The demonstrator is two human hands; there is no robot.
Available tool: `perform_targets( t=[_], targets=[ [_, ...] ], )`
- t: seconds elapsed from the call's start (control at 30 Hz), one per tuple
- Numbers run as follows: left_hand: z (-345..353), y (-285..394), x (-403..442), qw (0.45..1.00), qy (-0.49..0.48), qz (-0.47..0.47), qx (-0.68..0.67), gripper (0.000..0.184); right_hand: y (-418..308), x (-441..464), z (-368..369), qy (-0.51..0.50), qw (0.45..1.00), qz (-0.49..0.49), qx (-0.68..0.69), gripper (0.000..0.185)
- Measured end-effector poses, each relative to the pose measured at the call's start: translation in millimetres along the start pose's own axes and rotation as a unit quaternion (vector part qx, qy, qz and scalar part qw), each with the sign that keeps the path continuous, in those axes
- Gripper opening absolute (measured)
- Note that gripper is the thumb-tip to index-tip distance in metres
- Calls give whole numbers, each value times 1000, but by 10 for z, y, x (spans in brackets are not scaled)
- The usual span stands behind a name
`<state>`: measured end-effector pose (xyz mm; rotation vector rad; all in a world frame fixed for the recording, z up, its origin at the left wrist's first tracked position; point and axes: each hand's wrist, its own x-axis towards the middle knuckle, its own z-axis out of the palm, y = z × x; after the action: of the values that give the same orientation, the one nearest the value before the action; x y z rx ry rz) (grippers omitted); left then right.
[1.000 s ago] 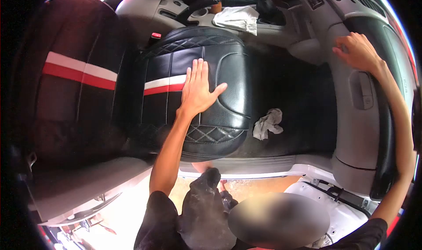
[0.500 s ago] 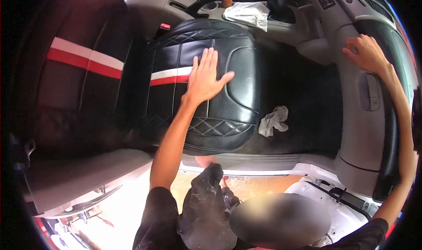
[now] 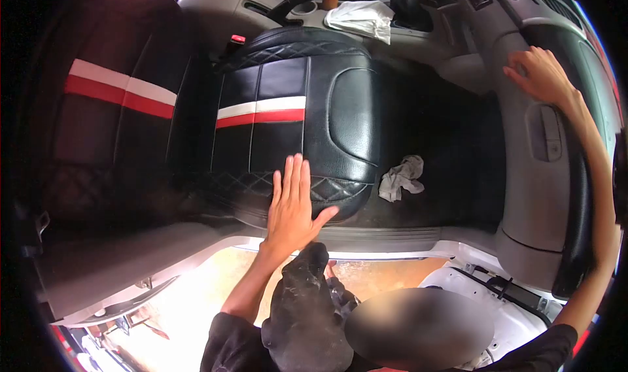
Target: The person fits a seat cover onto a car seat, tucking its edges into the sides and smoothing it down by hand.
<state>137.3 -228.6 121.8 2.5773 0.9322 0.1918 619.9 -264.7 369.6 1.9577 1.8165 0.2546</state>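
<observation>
Covering an edge of the seat [image 3: 261, 140], left hand [image 3: 290, 215] has its grip apart — right hand [image 3: 543, 76] at dash [image 3: 533, 182], grip unclear; rag [image 3: 401, 178] on floor [image 3: 454, 150], cloth [image 3: 362, 21] on console [image 3: 416, 40].

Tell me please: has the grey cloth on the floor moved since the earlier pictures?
No, in no direction: against the seat cushion, the grey cloth lies as before; the camera view shifted.

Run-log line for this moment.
left hand: flat over near side of seat | right hand: at dashboard | grey cloth: on floor | white cloth: on console
</observation>
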Motion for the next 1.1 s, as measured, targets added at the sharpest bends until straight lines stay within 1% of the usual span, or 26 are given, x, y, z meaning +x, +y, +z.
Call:
perform_targets(
  t=[0.1, 0.17, 0.23, 0.27, 0.3, 0.37, 0.4, 0.43, 0.47, 0.53, 0.57, 0.6, 0.63, 0.67, 0.7, 0.77, 0.8, 0.83, 0.87, 0.93, 0.97, 1.03, 1.07, 1.1],
  targets=[
    [101, -188, 546, 996, 79, 36, -6, 101, -24, 13, 47, 15, 1000, 9, -11, 29],
    [145, -404, 1032, 994, 108, 29, 8, 100, 9, 9, 72, 24, 1000, 4, -7, 29],
    [217, -736, 1566, 988, 151, -25, 28, 99, -112, 11, -84, -7, 999, 45, 23, 28],
    [204, -968, 1837, 985, 154, -71, 31, 99, -157, 6, -135, -24, 997, 69, 39, 27],
    [188, -1164, 1971, 981, 155, -115, 34, 99, -159, 3, -132, -7, 998, 53, 33, 27],
    [172, -1355, 1915, 977, 156, -145, 18, 96, -74, -22, -62, 25, 999, 24, 25, 27],
    [124, -1397, 1888, 974, 158, -160, 10, 95, -7, -18, -5, 17, 999, 29, 39, 26],
    [181, -1374, 1670, 975, 169, -140, -4, 96, 70, -4, 69, 10, 998, 34, 54, 24],
    [181, -1261, 1355, 978, 173, -117, 10, 93, 112, 13, 115, 2, 997, 41, 70, 23],
    [80, -925, 645, 984, 138, -114, 15, 94, 128, 28, 144, 10, 998, 28, 57, 23],
    [41, -769, 311, 985, 99, -141, 20, 91, 137, 19, 162, 13, 998, 25, 50, 23],
    [99, -709, 9, 984, 94, -152, 25, 91, 116, 30, 137, -9, 998, 38, 44, 23],
    [78, -637, -191, 981, 69, -178, 29, 92, 69, 57, 69, -31, 998, 49, 36, 23],
    [68, -683, -203, 981, 55, -184, 12, 93, 31, 77, 41, -55, 996, 59, 29, 23],
    [59, -715, -225, 980, 41, -195, -4, 94, 34, 67, 82, -50, 996, 62, 28, 23],
    [68, -912, 29, 970, 84, -229, 16, 95, 116, 54, 158, -26, 997, 67, 23, 23],
    [83, -1064, 216, 964, 103, -246, 27, 96, 136, 57, 171, -22, 998, 54, 26, 24],
    [90, -1325, 420, 958, 118, -263, 7, 101, 152, 52, 177, -19, 999, 42, 30, 24],
    [131, -1632, 646, 950, 135, -280, 7, 102, 146, 43, 168, -14, 999, 31, 33, 24],
    [91, -2124, 1024, 950, 157, -268, 16, 100, 56, 2, 132, 30, 999, 25, 20, 22],
    [91, -2229, 1117, 951, 154, -269, 24, 99, 18, -10, 120, 53, 998, 22, 14, 21],
    [96, -2325, 1209, 951, 148, -270, 39, 98, 65, -3, 160, 53, 998, 23, 21, 20],
    [85, -2279, 1096, 958, 138, -247, 37, 96, 99, -4, 196, 51, 998, 23, 26, 20],
    [69, -2166, 892, 961, 129, -243, 24, 96, 122, -22, 236, 63, 997, 18, 27, 20]
  ],
)
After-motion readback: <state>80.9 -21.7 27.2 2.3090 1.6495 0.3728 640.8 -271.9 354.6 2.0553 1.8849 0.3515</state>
